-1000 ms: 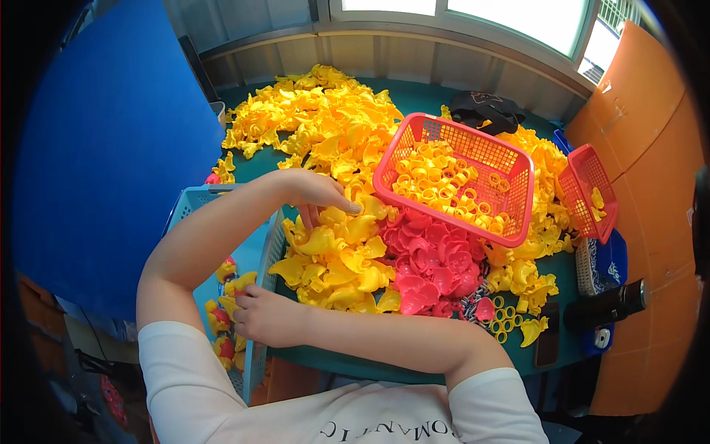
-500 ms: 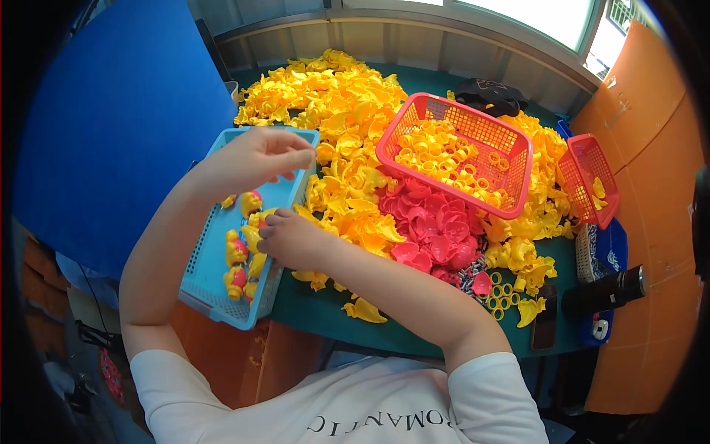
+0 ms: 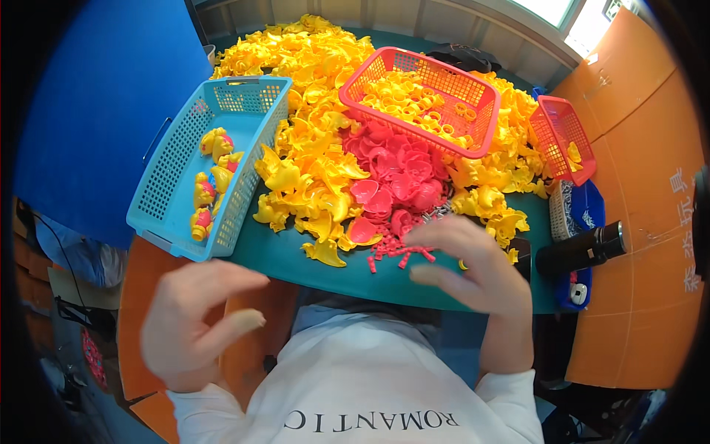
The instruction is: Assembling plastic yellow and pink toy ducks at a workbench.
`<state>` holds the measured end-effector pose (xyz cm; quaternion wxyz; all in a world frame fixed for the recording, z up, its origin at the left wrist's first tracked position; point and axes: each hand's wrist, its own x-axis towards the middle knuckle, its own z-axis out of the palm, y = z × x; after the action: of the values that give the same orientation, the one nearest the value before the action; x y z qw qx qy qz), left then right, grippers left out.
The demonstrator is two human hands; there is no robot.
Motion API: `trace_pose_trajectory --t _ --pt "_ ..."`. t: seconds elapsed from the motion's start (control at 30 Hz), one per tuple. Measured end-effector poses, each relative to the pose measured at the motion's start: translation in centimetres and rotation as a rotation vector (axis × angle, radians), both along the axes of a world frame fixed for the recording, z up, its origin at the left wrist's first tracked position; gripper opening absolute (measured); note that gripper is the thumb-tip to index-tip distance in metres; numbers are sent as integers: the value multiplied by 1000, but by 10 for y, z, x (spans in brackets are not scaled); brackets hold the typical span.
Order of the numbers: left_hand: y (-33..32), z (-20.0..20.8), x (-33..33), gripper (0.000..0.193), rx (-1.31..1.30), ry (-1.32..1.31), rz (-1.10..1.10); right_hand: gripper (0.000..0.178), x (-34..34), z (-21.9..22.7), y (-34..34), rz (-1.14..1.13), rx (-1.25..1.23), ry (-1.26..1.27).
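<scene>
My left hand (image 3: 205,314) is in front of the table edge, its thumb and fingers apart and nothing between them. My right hand (image 3: 473,263) hovers over the table's front edge, also empty with its fingers spread and slightly blurred. Close to it lie small pink pegs (image 3: 399,255), some silver metal pieces (image 3: 436,212) and a heap of pink cup-shaped shells (image 3: 399,174). At the left, a light blue basket (image 3: 177,148) holds several yellow and pink toy figures (image 3: 203,191). Loose yellow plastic shells (image 3: 303,177) spread beside this basket.
A red basket (image 3: 444,76) of yellow rings sits on the yellow heap. At the right are a smaller red basket (image 3: 560,122), a black bottle (image 3: 580,250) lying tilted, a blue tray (image 3: 588,203) and an orange panel (image 3: 629,222). A blue panel (image 3: 103,111) borders the left.
Both hands have left the blue basket. The left came down toward me; the right swung across to the pegs at the table's front. The view has shifted, and more pink pegs show.
</scene>
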<state>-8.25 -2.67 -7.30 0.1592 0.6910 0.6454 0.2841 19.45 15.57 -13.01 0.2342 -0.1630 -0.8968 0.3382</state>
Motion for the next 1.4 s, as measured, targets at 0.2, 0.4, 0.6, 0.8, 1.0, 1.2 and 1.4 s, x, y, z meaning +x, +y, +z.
trace_pose_trajectory --t 0.2,0.4,0.6,0.8,1.0,1.2,1.4 --pt "40 -164 43 16 -28 -558 293 24 8 -95 -34 -176 -163 24" --pt "71 -185 62 18 214 -401 313 21 -70 -127 -26 -430 267 -4" --pt "57 -202 46 21 305 -356 179 13 -72 -136 -18 -387 65 69" --pt "64 -212 47 18 371 -209 144 8 -48 -126 10 -422 -966 387" --pt "64 -206 70 18 431 -436 52 8 -17 -131 34 -380 -1533 704" --pt "67 -193 73 44 -529 -1492 -131 4 -9 -120 7 -359 -586 479" --pt "60 -192 72 50 -835 -1766 -98 26 -8 -108 -40 103 262 -63"
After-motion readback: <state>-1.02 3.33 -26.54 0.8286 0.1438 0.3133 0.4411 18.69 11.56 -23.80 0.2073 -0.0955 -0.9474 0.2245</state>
